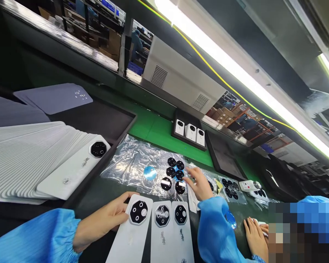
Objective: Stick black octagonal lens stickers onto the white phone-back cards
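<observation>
My left hand grips the upper left edge of a white phone back cover, thumb on its face beside the black octagonal camera plate. Two more white back covers, a left one and a right one, lie close to its right, each with a black camera plate at the top. My right hand is over the bench, thumb and forefinger apart, fingertips beside several black camera lens covers on a clear plastic sheet. I see nothing between those fingers.
At left is a fanned stack of white back covers, with grey-violet covers behind. A dark tray holding white pieces stands at the back, beside another dark tray. At right, a co-worker's hands rest near more lens covers.
</observation>
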A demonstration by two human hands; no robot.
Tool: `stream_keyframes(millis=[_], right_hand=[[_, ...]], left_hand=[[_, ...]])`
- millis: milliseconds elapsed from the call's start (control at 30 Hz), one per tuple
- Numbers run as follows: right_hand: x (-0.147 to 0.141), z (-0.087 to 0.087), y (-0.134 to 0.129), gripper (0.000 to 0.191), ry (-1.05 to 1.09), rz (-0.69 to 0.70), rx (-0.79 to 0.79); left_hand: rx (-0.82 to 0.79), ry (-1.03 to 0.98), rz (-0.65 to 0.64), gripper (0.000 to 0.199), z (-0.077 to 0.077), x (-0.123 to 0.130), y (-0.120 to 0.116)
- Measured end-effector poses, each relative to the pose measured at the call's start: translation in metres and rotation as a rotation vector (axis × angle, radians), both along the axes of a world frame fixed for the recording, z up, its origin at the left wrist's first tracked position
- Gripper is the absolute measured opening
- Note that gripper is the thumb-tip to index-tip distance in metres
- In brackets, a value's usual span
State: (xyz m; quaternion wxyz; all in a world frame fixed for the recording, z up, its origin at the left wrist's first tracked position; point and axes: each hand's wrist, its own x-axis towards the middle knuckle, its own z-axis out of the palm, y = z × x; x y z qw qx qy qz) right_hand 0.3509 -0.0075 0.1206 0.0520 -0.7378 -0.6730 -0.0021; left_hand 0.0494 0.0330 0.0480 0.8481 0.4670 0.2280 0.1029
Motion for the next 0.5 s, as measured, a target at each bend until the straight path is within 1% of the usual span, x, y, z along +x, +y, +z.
stream_keyframes(millis=[100, 200, 333, 400, 500], right_hand=[[0.038, 0.012, 0.019, 0.023, -0.048, -0.127, -0.046], [0.057, 0.011, 0.05, 0.022, -0.09, -0.183, -0.133], [0.055, 0.002, 0.085, 0.025, -0.136, -0.19, -0.216], [0.052, -0.002, 0.094, 0.024, -0.158, -0.191, -0.243], [0.054, -0.008, 0.102, 0.024, -0.186, -0.198, -0.261]], left_hand=[[0.019, 0.01, 0.001, 0.079, 0.0, 0.0, 0.0], [0.018, -0.014, 0.005, 0.078, 0.0, 0.0, 0.0], [0.007, -0.004, 0.031, 0.072, -0.002, 0.0, 0.001], [0.003, 0.017, 0.052, 0.074, -0.003, 0.0, 0.002], [-0.021, 0.025, 0.043, 0.076, -0.002, 0.001, 0.004]])
